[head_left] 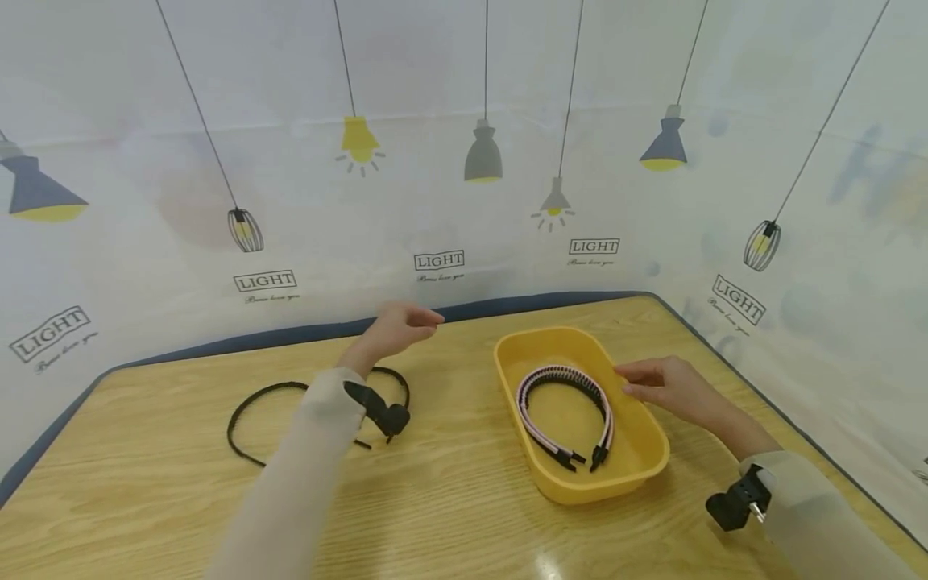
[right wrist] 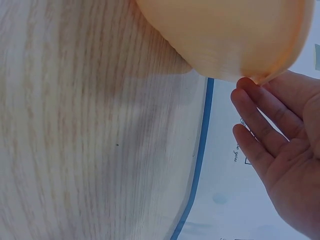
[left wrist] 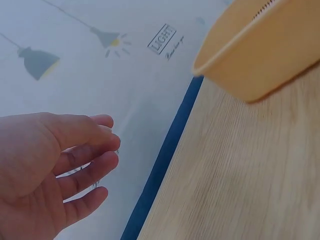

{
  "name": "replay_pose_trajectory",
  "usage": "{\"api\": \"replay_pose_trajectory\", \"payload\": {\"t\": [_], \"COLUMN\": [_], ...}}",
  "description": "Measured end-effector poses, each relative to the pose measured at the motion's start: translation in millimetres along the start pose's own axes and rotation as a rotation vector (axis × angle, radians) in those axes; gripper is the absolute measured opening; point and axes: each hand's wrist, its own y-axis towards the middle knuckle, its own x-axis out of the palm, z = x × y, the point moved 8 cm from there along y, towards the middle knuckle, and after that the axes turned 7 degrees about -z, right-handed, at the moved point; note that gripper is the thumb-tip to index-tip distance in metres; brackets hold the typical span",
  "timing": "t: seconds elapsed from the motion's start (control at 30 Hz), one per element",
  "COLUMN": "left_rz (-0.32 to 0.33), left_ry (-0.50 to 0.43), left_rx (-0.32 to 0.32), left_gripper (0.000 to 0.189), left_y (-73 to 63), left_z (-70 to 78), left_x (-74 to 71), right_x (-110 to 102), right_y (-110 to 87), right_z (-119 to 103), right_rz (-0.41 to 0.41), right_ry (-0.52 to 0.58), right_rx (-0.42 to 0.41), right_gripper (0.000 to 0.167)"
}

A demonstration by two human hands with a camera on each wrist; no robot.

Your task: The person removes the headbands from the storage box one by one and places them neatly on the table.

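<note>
A yellow plastic basket stands on the table, right of centre in the head view. Inside it lie a pink headband and black toothed headbands, nested together with their ends toward me. My right hand pinches the basket's right rim, thumb on the inner side and fingertips outside. To the basket's left, my left hand hovers over the table's far part with loosely bent fingers, holding nothing. Thin black headband curves lie on the left of the table, partly hidden by my left forearm; whether one or two, I cannot tell.
The wooden table has a dark blue border along its back and sides. Behind it hangs a pale cloth printed with lamps. A black wrist camera sits on my left sleeve, another on my right.
</note>
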Motion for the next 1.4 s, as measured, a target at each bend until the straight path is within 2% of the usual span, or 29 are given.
{"api": "replay_pose_trajectory", "payload": {"t": [0.17,0.37,0.5,0.77,1.1,1.4], "left_rz": [-0.009,-0.008,-0.008,-0.04,-0.045,-0.04], "left_ry": [-0.007,-0.027,-0.036,-0.048,-0.049,-0.103], "left_rx": [0.015,0.039,0.031,0.071,0.062,0.033], "left_gripper": [0.028,0.026,0.024,0.025,0.024,0.024], "left_y": [13.8,27.8,36.9,52.5,61.7,70.2], "left_z": [14.6,32.3,41.1,57.9,66.8,74.2], "left_x": [16.2,35.9,48.7,72.9,96.1,115.0], "right_x": [-1,-2,-2,-2,-1,1], "right_y": [-2.3,-4.3,-4.2,-2.6,-1.7,-2.6], "right_z": [-5,-5,-3,-3,-1,1], "right_rz": [0.009,0.019,0.021,0.022,0.024,0.032], "right_ry": [-0.008,-0.004,-0.003,-0.013,-0.009,-0.008], "right_rx": [-0.03,-0.024,-0.021,-0.014,-0.016,-0.019], "right_gripper": [0.038,0.037,0.037,0.037,0.037,0.037]}}
